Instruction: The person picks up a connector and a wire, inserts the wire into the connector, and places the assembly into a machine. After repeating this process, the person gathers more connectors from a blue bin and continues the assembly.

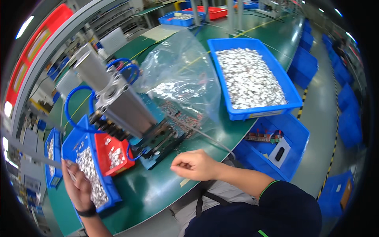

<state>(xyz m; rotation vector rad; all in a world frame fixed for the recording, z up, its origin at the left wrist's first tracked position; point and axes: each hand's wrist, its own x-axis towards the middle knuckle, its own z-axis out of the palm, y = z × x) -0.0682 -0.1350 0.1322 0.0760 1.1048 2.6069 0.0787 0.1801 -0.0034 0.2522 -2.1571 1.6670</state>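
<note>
My left hand (78, 186), with a dark band at its wrist, is raised over a long blue bin (113, 193) of small white-and-silver pieces. Its fingers are curled by the end of a blurred grey bar (35, 155); what they hold, if anything, I cannot make out. My right hand (194, 165) hovers above the green table's front edge, thumb and fingertips pressed together. Anything between them is too small to name. Between my hands and a little beyond stands a pneumatic press (128, 112) with blue hoses. Against its left side sits a red bin (100, 152) holding similar pieces.
A clear plastic bag (197, 81) with small reddish parts (179, 116) lies behind the press. At the right is a large blue bin (294, 96) full of white-and-silver pieces. Below it, another blue bin (298, 138) holds a few items. A thin rod (201, 132) crosses the table.
</note>
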